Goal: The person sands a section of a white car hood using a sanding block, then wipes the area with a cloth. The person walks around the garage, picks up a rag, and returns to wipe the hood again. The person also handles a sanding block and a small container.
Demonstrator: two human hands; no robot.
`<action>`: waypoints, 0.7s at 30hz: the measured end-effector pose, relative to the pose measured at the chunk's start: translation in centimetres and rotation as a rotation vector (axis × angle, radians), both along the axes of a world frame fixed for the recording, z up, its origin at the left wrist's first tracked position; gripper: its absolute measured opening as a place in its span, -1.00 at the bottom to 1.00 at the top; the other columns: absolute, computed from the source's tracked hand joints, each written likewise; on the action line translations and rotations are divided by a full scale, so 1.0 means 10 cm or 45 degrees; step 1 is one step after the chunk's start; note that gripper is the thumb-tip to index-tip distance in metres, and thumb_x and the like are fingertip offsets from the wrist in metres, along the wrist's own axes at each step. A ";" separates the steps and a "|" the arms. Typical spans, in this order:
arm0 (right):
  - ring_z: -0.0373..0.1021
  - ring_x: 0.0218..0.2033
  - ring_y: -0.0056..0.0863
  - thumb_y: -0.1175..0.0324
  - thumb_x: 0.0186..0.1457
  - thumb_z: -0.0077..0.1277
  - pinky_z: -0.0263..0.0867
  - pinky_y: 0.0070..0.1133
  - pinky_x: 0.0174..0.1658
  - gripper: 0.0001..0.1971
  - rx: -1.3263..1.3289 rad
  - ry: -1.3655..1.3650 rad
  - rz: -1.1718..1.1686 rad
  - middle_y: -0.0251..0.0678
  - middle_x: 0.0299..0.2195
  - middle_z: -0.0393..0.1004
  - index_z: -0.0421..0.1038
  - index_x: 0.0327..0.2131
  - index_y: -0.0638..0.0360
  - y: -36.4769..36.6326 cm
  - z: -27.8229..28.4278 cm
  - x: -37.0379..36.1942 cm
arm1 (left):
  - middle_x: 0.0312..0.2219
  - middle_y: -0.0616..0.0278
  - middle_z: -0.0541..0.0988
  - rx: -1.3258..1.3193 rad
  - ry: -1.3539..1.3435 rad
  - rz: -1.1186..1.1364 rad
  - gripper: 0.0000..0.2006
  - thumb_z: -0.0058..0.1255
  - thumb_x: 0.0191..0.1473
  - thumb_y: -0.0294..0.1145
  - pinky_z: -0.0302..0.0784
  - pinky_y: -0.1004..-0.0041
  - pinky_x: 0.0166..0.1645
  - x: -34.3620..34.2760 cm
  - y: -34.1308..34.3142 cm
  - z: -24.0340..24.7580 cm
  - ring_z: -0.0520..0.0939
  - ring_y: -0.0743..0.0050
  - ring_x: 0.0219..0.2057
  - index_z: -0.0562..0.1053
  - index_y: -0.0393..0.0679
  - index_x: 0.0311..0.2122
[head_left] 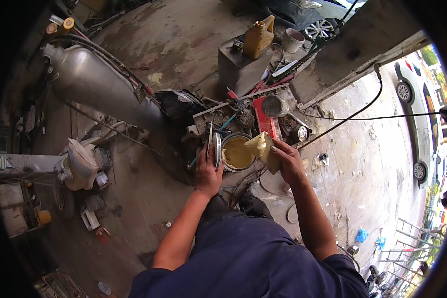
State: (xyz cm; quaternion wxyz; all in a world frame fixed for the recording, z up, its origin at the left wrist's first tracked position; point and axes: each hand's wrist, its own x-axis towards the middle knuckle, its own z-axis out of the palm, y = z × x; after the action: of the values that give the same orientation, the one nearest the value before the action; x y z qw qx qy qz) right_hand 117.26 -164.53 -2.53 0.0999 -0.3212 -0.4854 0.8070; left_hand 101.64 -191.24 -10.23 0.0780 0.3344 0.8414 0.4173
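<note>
Between my hands stands an open round can (254, 164) holding yellow-tan putty (237, 152). My left hand (208, 175) is closed at the can's left side, around a round metal lid (217, 147) turned on edge. A thin pale blade-like piece (209, 140) also rises from these fingers; its kind is unclear. On the can's right, my right hand (291, 163) grips a flat yellowish putty spreader (271, 161). A thick lump of putty (257, 144) clings to the spreader's edge nearest the can, close to the can's rim.
Beyond the can lie a red panel (261, 113), a grey tin (273, 106) and assorted tools. Farther off, a brown jug (257, 39) tops a grey metal box (236, 72). A large metal tank (94, 77) occupies the left; a black cable (355, 115) crosses the right, with parked cars behind.
</note>
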 end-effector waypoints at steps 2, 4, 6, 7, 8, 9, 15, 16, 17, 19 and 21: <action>0.65 0.02 -0.50 0.44 0.47 0.16 0.57 -0.52 0.11 -0.50 -0.155 0.084 -0.106 -0.22 0.12 0.69 0.44 0.39 0.41 0.01 -0.02 0.16 | 0.53 -0.20 0.28 -0.186 0.305 -0.166 -0.19 0.27 0.27 -0.29 0.15 -0.15 0.62 0.00 0.14 0.15 0.32 -0.25 0.52 0.26 -0.26 0.56; 0.65 0.02 -0.50 0.44 0.47 0.16 0.57 -0.52 0.11 -0.50 -0.155 0.118 -0.174 -0.23 0.12 0.69 0.44 0.39 0.40 0.01 -0.06 0.30 | 0.54 -0.15 0.27 -0.278 0.512 -0.288 -0.21 0.27 0.20 -0.32 0.11 -0.27 0.62 0.05 0.28 0.20 0.32 -0.15 0.54 0.33 -0.25 0.52; 0.65 0.03 -0.51 0.44 0.47 0.15 0.57 -0.53 0.11 -0.50 -0.184 0.119 -0.245 -0.23 0.14 0.68 0.44 0.39 0.40 0.01 -0.12 0.45 | 0.54 -0.14 0.26 -0.448 0.712 -0.384 -0.29 0.22 0.24 -0.32 0.10 -0.33 0.61 0.09 0.43 0.15 0.30 -0.18 0.54 0.39 -0.27 0.47; 0.65 0.03 -0.51 0.44 0.47 0.15 0.57 -0.53 0.11 -0.50 -0.170 0.129 -0.260 -0.23 0.14 0.68 0.44 0.39 0.40 0.01 -0.15 0.52 | 0.55 -0.13 0.26 -0.512 0.794 -0.433 -0.33 0.19 0.26 -0.32 0.10 -0.37 0.60 0.11 0.48 0.10 0.30 -0.19 0.54 0.42 -0.27 0.45; 0.65 0.03 -0.51 0.44 0.47 0.15 0.57 -0.53 0.11 -0.51 -0.174 0.138 -0.271 -0.23 0.14 0.68 0.44 0.39 0.39 0.01 -0.18 0.59 | 0.54 -0.12 0.28 -0.548 0.835 -0.449 -0.44 0.10 0.34 -0.30 0.10 -0.42 0.59 0.14 0.52 0.05 0.30 -0.24 0.53 0.48 -0.28 0.39; 0.65 0.03 -0.52 0.44 0.47 0.15 0.57 -0.53 0.11 -0.51 -0.192 0.183 -0.260 -0.23 0.15 0.68 0.44 0.39 0.39 0.01 -0.22 0.67 | 0.55 -0.12 0.25 -0.535 0.826 -0.456 -0.43 0.11 0.35 -0.22 0.08 -0.44 0.58 0.16 0.55 0.00 0.28 -0.26 0.54 0.48 -0.28 0.38; 0.64 0.02 -0.53 0.43 0.46 0.16 0.56 -0.55 0.10 -0.50 -0.221 0.040 -0.355 -0.24 0.12 0.70 0.45 0.39 0.39 0.03 -0.47 1.12 | 0.66 -0.09 -0.07 -0.691 0.647 -0.501 0.05 0.24 0.20 0.38 -0.13 -0.52 0.59 0.28 0.56 -0.12 -0.07 -0.39 0.64 0.30 -0.25 0.54; 0.64 0.02 -0.53 0.43 0.46 0.17 0.55 -0.55 0.10 -0.50 -0.232 0.046 -0.376 -0.24 0.12 0.70 0.44 0.39 0.39 0.04 -0.51 1.17 | 0.66 -0.08 -0.10 -0.738 0.637 -0.462 0.07 0.22 0.20 0.41 -0.13 -0.54 0.59 0.29 0.57 -0.12 -0.10 -0.40 0.64 0.28 -0.25 0.55; 0.64 0.02 -0.53 0.43 0.46 0.17 0.55 -0.55 0.10 -0.49 -0.257 0.047 -0.388 -0.25 0.11 0.70 0.44 0.39 0.40 0.04 -0.56 1.22 | 0.67 -0.08 -0.14 -0.743 0.665 -0.416 0.09 0.20 0.20 0.45 -0.14 -0.55 0.58 0.30 0.58 -0.11 -0.13 -0.41 0.65 0.27 -0.25 0.56; 0.63 0.02 -0.54 0.43 0.46 0.17 0.55 -0.55 0.11 -0.49 -0.261 0.040 -0.386 -0.26 0.11 0.69 0.44 0.39 0.41 0.06 -0.64 1.29 | 0.68 -0.07 -0.19 -0.775 0.609 -0.421 0.13 0.13 0.20 0.52 -0.18 -0.58 0.58 0.29 0.62 -0.11 -0.19 -0.46 0.65 0.26 -0.27 0.56; 0.63 0.02 -0.55 0.43 0.46 0.17 0.54 -0.56 0.11 -0.49 -0.257 0.020 -0.363 -0.26 0.12 0.69 0.44 0.39 0.42 0.09 -0.71 1.34 | 0.68 -0.05 -0.21 -0.812 0.567 -0.415 0.17 0.12 0.18 0.55 -0.22 -0.58 0.58 0.28 0.66 -0.12 -0.22 -0.47 0.65 0.22 -0.26 0.58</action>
State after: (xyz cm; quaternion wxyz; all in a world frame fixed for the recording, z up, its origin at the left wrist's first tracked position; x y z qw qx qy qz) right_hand 130.61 -163.67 -9.60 0.1844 -0.3890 -0.3505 0.8317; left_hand 104.46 -184.60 -11.40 0.0588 0.5043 0.8608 0.0355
